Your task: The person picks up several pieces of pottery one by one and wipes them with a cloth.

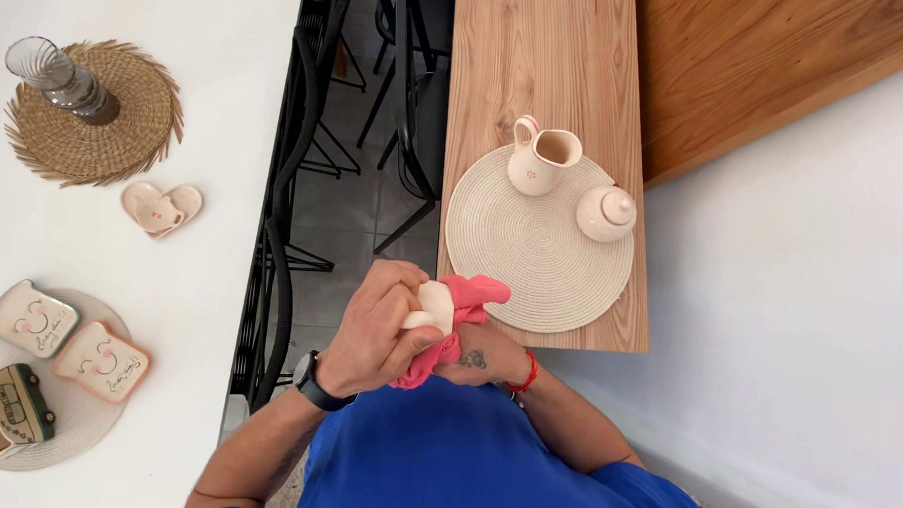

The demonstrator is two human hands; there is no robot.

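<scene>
- Hands are meeting just in front of the blue-shirted chest in the head view: the left hand [374,331], wearing a dark wristwatch [312,379], is wrapping its grip around a small cream ceramic piece [435,306], thumb and fingers pressed together on it.
- The right hand [478,363], with a red cord bracelet [529,372] at the wrist, is sitting under and behind the piece, bunching a pink cloth [465,300]; its grip is closing on the cloth, though the fingers are mostly hidden.
- The cloth is lapping over the ceramic piece, so the wiping looks, as a judgement, to be under way and not finished; which part has been cleaned cannot be told.
- The piece is being held in the air, over the near edge of the round woven placemat [537,242] and touching only hand and cloth.
- On that placemat a cream jug [540,159] with small red marks is standing upright, and a lidded cream sugar bowl [605,212] is sitting just beside it; both are lying well apart from the hands, untouched.
- The placemat is resting on a narrow wooden surface [538,67] beside a white wall.
- To the left, across a gap showing black chair frames [289,178], a white surface [207,95] is carrying a glass vase [57,75] on a straw mat, a heart-shaped dish [161,209] and toast-shaped plates [66,341].
- Nothing is standing between the hands and the placemat.
</scene>
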